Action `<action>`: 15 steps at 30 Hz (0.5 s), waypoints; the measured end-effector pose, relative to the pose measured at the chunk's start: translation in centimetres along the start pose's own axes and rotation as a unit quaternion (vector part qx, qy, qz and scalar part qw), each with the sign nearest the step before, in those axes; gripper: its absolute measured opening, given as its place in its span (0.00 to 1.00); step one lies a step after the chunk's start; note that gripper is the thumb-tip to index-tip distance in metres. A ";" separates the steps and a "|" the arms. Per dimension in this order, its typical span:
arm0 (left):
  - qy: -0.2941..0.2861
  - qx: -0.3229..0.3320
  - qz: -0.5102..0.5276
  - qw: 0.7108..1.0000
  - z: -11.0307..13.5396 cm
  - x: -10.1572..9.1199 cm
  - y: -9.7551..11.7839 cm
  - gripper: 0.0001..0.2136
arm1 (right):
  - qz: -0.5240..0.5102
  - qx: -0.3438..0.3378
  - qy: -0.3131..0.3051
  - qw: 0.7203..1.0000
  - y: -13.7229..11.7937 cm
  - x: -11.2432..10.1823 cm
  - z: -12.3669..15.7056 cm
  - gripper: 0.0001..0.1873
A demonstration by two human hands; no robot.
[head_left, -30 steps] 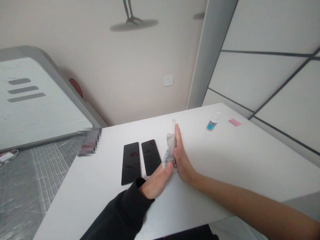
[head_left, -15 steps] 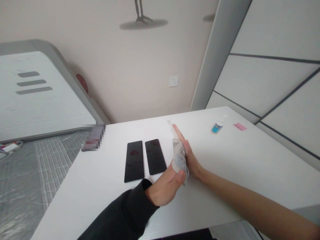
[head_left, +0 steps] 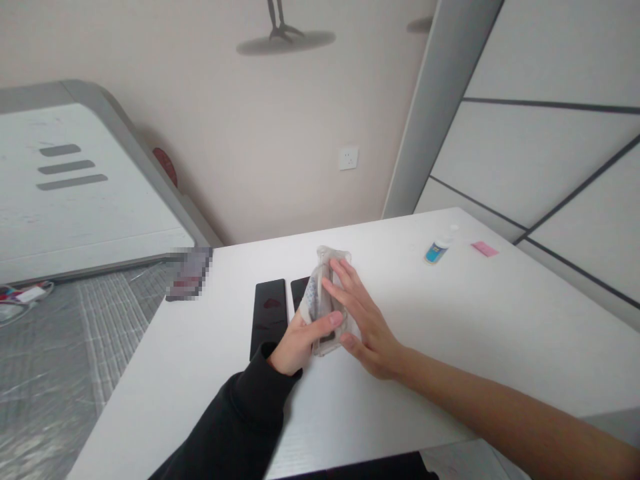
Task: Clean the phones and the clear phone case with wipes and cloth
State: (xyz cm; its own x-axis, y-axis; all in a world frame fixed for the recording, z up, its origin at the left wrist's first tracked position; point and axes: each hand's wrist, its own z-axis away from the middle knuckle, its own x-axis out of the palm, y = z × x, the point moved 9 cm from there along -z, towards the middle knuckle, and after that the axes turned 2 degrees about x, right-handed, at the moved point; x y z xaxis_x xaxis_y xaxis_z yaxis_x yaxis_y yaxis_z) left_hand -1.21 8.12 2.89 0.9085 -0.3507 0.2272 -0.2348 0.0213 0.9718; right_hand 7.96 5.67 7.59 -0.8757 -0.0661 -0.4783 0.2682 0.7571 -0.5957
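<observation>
My left hand (head_left: 300, 341), in a black sleeve, pinches the lower edge of a clear phone case (head_left: 325, 293) that has a small printed wipe or packet against it. My right hand (head_left: 357, 313) lies with fingers stretched flat across the face of the case. The case is held tilted over the right one of two black phones. The left phone (head_left: 269, 317) lies flat on the white table (head_left: 450, 320); the right phone (head_left: 299, 292) is mostly hidden behind the case and my hands.
A small white bottle with a blue label (head_left: 436, 251) and a pink slip (head_left: 484, 249) lie at the table's far right. A blurred dark object (head_left: 189, 273) sits at the far left corner. A white cabinet (head_left: 75, 193) stands left of the table.
The case has turned from edge-on to face-on and shifted left over the right phone. My right hand went from upright beside it to flat on it. My left hand moved up slightly.
</observation>
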 end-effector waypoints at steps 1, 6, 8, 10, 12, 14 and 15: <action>0.017 -0.010 0.012 1.000 -0.1 -0.2 0.2 0.32 | 0.016 0.005 0.026 1.000 0.2 -0.8 -0.3 0.29; 0.035 -0.030 0.101 0.994 -0.8 0.4 0.5 0.24 | -0.018 0.117 0.198 0.973 4.3 -5.1 -0.7 0.24; 0.030 -0.028 0.111 0.993 -1.2 0.6 0.3 0.22 | -0.111 0.171 0.206 0.957 6.4 -5.0 -0.5 0.23; 0.053 -0.026 0.103 0.993 -1.5 0.0 0.0 0.21 | -0.190 0.205 0.184 0.942 7.8 -4.0 -0.4 0.21; 0.084 -0.025 0.085 0.992 -1.7 -0.8 -0.3 0.21 | -0.230 0.215 0.167 0.934 8.4 -3.2 -0.3 0.18; 0.113 -0.022 0.066 0.991 -1.8 -1.6 -0.4 0.21 | -0.243 0.215 0.157 0.933 8.5 -2.9 -0.3 0.18; 0.125 -0.019 0.057 0.990 -1.9 -2.0 -0.4 0.21 | -0.249 0.214 0.152 0.932 8.6 -2.8 -0.3 0.17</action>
State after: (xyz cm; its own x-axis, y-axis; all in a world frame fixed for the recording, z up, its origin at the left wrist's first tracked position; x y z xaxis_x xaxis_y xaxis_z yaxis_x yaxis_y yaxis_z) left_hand -2.25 10.54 2.15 0.9351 -0.1013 0.3395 -0.3318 0.0852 0.9395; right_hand 12.53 12.55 4.01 -0.9902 -0.1042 0.0929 -0.1239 0.3490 -0.9289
